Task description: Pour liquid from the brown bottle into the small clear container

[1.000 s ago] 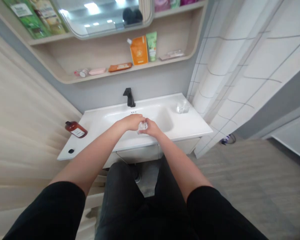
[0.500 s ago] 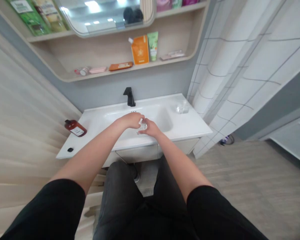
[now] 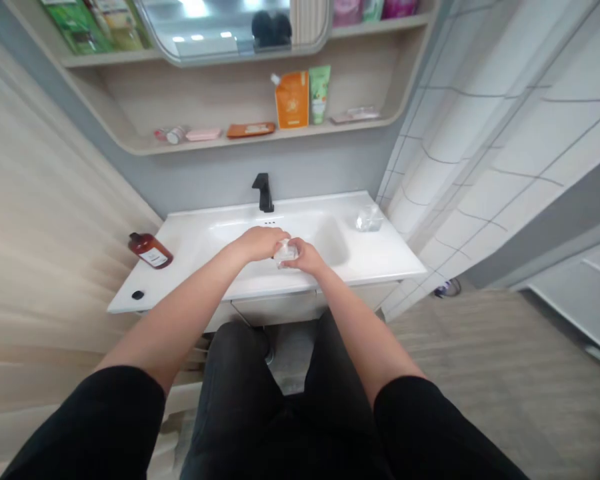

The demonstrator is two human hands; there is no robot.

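Observation:
Over the basin of the white sink (image 3: 330, 235), both hands meet around a small clear cup (image 3: 286, 253). My right hand (image 3: 307, 257) grips it from the right, thumb and fingers apart on either side of it. My left hand (image 3: 263, 243) is bent over its left side with curled fingers pressed against it. A whitish patch shows at the cup near the left fingertips; whether it is a separate thing I cannot make out. The black faucet (image 3: 264, 193) rises behind the hands.
A brown bottle (image 3: 151, 251) with a white label lies at the counter's left, near a small black round piece (image 3: 137, 295). Another clear container (image 3: 369, 218) is at the right. Above, a shelf (image 3: 190, 148) holds an orange pouch (image 3: 292, 101) and a green tube (image 3: 320, 95).
The clear cup has turned a little between my hands and more of it shows. Both hands stay close together over the basin. The view has shifted slightly.

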